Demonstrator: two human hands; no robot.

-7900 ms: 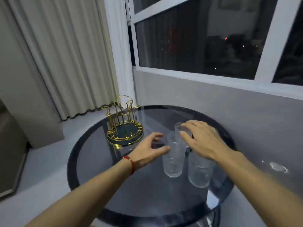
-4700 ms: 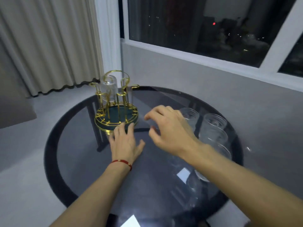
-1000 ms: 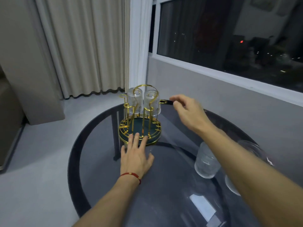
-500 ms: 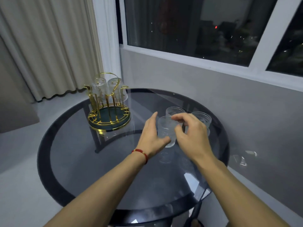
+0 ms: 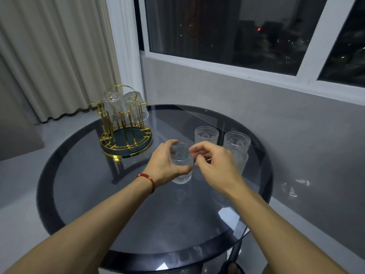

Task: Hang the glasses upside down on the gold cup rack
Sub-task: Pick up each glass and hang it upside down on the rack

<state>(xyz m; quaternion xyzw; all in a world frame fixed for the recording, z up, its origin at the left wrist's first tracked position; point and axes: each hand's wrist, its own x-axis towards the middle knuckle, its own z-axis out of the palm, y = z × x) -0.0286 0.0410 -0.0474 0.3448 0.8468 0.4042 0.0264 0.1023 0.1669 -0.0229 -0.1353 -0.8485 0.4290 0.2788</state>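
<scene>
The gold cup rack point(image 5: 126, 135) stands at the table's far left with two clear glasses point(image 5: 136, 105) hung upside down on its far pegs. A ribbed glass point(image 5: 180, 165) stands upright at the table's middle, and my left hand point(image 5: 166, 167) is wrapped around its left side. My right hand point(image 5: 213, 165) hovers just right of it, fingers curled, thumb and forefinger near its rim, holding nothing. Behind stand more upright glasses: one point(image 5: 206, 135) at the back, one point(image 5: 237, 140) to its right, and another point(image 5: 240, 159) partly hidden by my right hand.
The round dark glass table point(image 5: 98, 204) has a black rim. A grey wall and a window sill run close behind it on the right. A cream curtain point(image 5: 59, 56) hangs at the back left above grey floor.
Since half a second ago my left hand has closed around the nearest glass. My right hand has let go of its rim and drawn slightly right. Earlier, a second glass went onto the rack.
</scene>
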